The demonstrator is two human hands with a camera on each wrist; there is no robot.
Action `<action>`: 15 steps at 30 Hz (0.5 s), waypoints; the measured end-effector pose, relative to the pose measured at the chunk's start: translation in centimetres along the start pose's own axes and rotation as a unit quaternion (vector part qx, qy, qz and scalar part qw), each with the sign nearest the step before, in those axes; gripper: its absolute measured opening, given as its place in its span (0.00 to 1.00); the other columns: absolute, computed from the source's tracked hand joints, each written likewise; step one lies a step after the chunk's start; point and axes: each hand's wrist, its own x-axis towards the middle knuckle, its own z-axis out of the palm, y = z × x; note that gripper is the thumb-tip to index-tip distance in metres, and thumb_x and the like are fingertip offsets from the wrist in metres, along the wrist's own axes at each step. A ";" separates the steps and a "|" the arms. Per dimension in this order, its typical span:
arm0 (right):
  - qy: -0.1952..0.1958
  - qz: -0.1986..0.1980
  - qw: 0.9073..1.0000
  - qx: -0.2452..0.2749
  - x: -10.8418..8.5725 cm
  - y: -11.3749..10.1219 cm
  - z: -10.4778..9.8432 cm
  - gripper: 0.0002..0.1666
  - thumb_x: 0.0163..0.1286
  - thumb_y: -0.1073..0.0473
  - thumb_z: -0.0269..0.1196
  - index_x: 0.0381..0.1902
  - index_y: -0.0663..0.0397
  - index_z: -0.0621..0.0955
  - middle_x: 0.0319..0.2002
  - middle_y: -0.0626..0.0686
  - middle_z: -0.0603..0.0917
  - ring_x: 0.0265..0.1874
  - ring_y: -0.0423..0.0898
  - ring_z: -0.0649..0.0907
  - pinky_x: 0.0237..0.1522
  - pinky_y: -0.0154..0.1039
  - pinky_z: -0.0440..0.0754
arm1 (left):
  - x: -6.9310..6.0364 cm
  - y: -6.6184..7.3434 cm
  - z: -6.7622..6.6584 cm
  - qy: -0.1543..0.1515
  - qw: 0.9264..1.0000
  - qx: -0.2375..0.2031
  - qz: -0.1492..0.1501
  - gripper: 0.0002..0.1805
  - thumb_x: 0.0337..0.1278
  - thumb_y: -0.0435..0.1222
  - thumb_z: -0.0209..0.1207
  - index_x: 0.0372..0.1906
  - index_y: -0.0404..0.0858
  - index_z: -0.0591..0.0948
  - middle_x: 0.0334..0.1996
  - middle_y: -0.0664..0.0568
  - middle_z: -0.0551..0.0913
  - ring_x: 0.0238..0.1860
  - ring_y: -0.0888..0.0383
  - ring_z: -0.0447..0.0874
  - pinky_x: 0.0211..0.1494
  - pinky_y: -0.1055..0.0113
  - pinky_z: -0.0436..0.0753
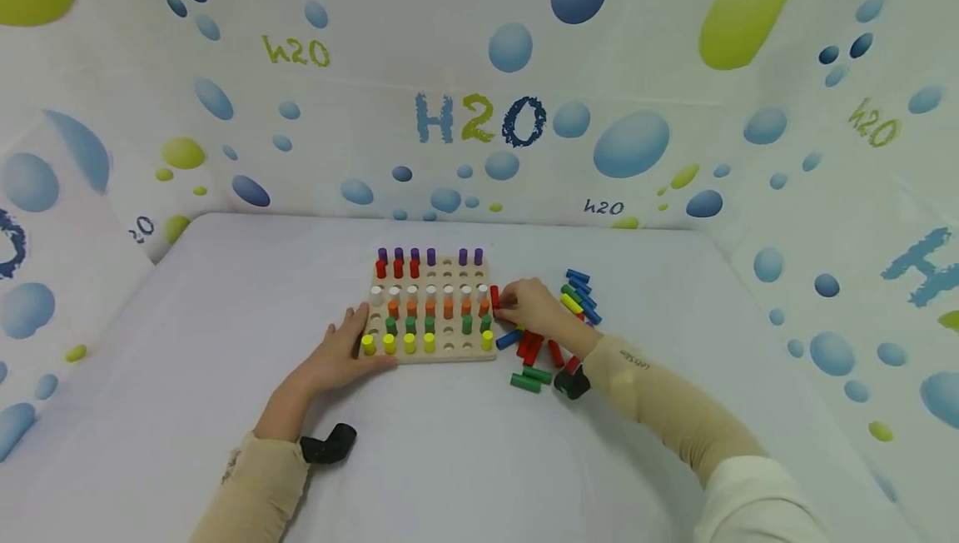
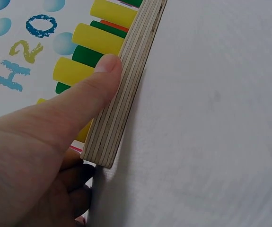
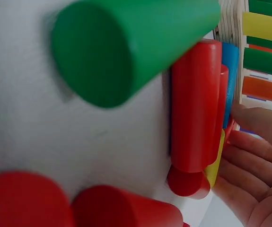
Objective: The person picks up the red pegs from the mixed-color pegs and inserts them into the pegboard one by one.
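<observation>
A wooden pegboard (image 1: 434, 360) lies on the table with rows of purple, red, white, orange, green and yellow pegs standing in it. My left hand (image 1: 337, 360) holds its near left corner. In the left wrist view the thumb (image 2: 108, 68) lies against the layered front edge, and the other fingers are at the left side, partly hidden. At the board's right edge my right hand (image 1: 534, 307) pinches a red peg (image 1: 494, 296) between thumb and fingertips. In the right wrist view that peg is mostly hidden behind loose pegs and the fingers.
Loose red pegs (image 1: 534, 350) and a blue peg (image 1: 509, 339) lie right of the board, beneath the right forearm. Two green pegs (image 1: 526, 382) are nearer me. Several blue pegs (image 1: 590, 310) and a yellow peg (image 1: 572, 303) lie beyond the right wrist.
</observation>
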 end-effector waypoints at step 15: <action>0.018 -0.001 0.994 -0.104 -0.3 -0.7 0.2 0.10 0.63 0.55 0.66 0.33 0.58 0.83 0.25 0.49 0.80 0.25 0.44 0.76 0.31 0.31 0.79 | 0.3 0.3 0.3 0.001 1.000 -0.005 0.014 0.61 0.50 0.57 0.63 0.74 0.29 0.41 0.73 0.30 0.40 0.73 0.35 0.31 0.71 0.39 0.34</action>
